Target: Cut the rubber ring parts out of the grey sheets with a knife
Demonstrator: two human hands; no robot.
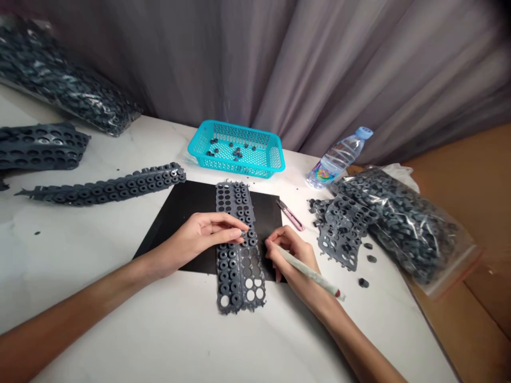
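A dark grey rubber sheet [239, 260] with rows of round holes and ring-shaped rubber parts lies lengthwise across a black mat [191, 205]. My left hand [203, 234] reaches over the sheet's middle, thumb and fingertips pinched together; what lies between them is too small to make out. Just right of the sheet, my right hand [291, 252] grips a pen-like tool [313, 274] with a pale wrapped handle, its rear end pointing toward me. The tool's tip is hidden by the fingers. Several holes at the sheet's near end show the white table through them.
Behind the mat stands a turquoise basket [235, 167] holding small dark parts. A pink cutter knife [290, 215], water bottle [337, 159], punched sheet scrap [343, 231] and filled plastic bag [415, 223] lie rightward. Leftward are another rubber strip [115, 186] and a large bag [67, 74].
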